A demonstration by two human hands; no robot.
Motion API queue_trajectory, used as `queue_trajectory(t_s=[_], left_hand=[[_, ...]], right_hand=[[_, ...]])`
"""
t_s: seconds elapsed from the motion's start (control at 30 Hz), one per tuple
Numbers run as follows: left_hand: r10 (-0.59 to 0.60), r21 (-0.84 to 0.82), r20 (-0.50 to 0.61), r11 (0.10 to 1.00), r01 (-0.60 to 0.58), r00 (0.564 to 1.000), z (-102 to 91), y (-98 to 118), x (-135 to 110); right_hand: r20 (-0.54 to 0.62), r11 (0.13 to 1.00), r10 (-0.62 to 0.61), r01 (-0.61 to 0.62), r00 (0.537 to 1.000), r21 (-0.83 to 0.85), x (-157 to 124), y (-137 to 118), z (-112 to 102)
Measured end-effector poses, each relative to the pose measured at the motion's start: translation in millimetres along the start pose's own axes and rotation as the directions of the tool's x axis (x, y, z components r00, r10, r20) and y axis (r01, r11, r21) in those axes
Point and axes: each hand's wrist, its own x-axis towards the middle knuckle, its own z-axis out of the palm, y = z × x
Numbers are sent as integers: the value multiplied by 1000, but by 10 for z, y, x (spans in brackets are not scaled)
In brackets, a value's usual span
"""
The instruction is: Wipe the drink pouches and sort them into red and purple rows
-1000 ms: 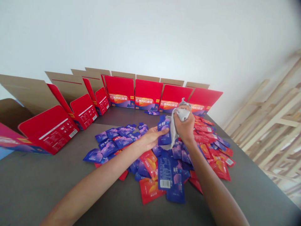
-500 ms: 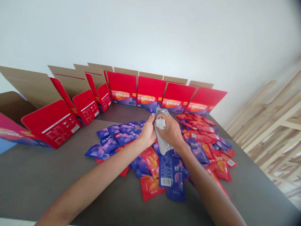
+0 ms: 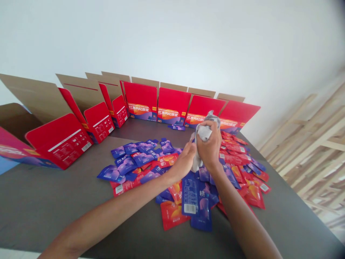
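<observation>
Clenching a grey cloth (image 3: 196,162) in the raised right hand (image 3: 208,142), the person angles the left hand (image 3: 184,162) against it, its grip unclear, above heaped blue and red sachets (image 3: 195,194) on a dark table (image 3: 54,205); open red boxes (image 3: 141,102) line the far edge before a white wall (image 3: 172,36).

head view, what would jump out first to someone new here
First comes the row of open red cardboard cartons along the far and left edges of the dark grey table. Next is the scattered heap of flat blue and red sachets mid-table. Above it, the right hand clutches a crumpled grey cloth, the left hand close against it.
</observation>
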Motion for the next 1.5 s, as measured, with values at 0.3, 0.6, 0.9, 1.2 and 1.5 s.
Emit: queue_trajectory(t_s=[0.3,0.6,0.9,1.2,1.5], left_hand=[[-84,787,135,615,-55,987,-271,427,158],[-344,980,-181,19,199,921,-1467,358,492],[-413,954,-229,-277,118,882,-1739,206,889],[-304,988,29,-135,-73,952,-1521,-750,1808],[-212,985,159,-35,-170,964,-1429,-1127,2338]], right_hand=[[-160,993,22,-40,987,-112,264,320,-265],[-96,989,122,-129,988,-68,401,477,-467],[-158,988,140,-149,977,-44,465,595,-588],[-103,988,148,-153,984,-38,432,553,-511],[-89,985,156,-162,984,-63,414,656,-514]])
